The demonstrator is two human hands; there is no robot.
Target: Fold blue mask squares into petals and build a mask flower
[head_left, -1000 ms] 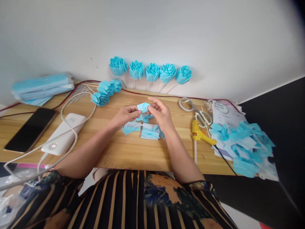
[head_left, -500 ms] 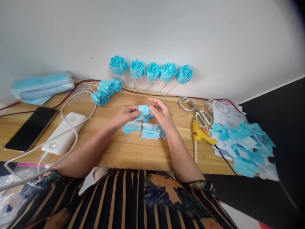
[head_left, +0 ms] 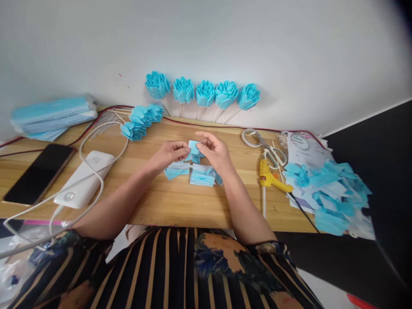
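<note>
Between both hands is a small piece of light-blue mask fabric, held just above the wooden table. My left hand pinches its left edge between thumb and fingertips. On the other side, my right hand grips it with thumb and index finger, the other fingers curved. Below the hands lie more cut fabric pieces: a loose one at left and a stack of pleated ones at right. Other blue pieces show directly under the held one, partly hidden.
Several blue fabric flowers on sticks lean against the wall; more flowers lie at left. Right are scissors, a tape roll, a yellow glue gun and fabric scraps. Left: phone, corded power bank, mask pack.
The held piece now looks narrower between my hands, and my right fingertips are closer to my left ones. The view has shifted slightly; the other things lie as before.
</note>
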